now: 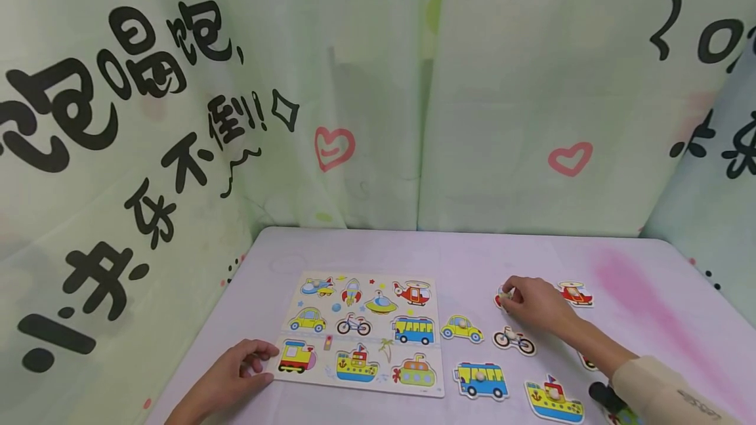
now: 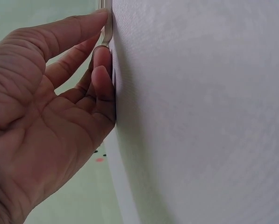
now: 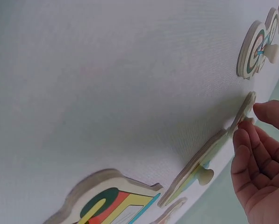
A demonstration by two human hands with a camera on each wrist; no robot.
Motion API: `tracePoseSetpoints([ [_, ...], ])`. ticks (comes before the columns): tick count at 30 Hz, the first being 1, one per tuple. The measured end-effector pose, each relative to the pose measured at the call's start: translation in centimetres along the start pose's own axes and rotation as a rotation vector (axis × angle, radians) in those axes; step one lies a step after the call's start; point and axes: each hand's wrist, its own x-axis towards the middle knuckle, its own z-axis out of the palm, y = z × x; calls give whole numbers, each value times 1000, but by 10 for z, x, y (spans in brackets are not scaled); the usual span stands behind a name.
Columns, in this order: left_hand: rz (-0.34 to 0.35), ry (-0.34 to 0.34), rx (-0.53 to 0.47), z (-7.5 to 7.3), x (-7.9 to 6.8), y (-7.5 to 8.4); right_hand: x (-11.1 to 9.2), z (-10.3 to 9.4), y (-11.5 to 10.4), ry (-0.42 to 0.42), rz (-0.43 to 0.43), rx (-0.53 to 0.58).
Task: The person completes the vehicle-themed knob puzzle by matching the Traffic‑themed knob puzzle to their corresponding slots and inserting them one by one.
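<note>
My left hand holds the left edge of a flat picture puzzle board, its thumb and forefinger at that edge; in the left wrist view the fingers of the left hand are curled beside the board's rim. Over the loose pieces, my right hand pinches a small puzzle piece with some red on it, mostly hidden by the fingers. From the right wrist view, the thumb and fingertips of the right hand are at this piece, which is close to the tabletop.
Around the right hand lie knobbed pieces: a yellow car, a bicycle, a blue bus, a boat and a red helicopter. The right forearm partly covers a green piece. A printed curtain hangs behind the table.
</note>
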Motion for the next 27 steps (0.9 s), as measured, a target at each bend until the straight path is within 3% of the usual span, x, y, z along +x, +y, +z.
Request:
tracePoseSetpoints([
  [9, -62, 17, 10, 2, 0, 1, 4, 1, 2, 14, -40, -10],
  [27, -32, 4, 6, 1, 0, -2, -2, 5, 3, 92, 16, 62],
])
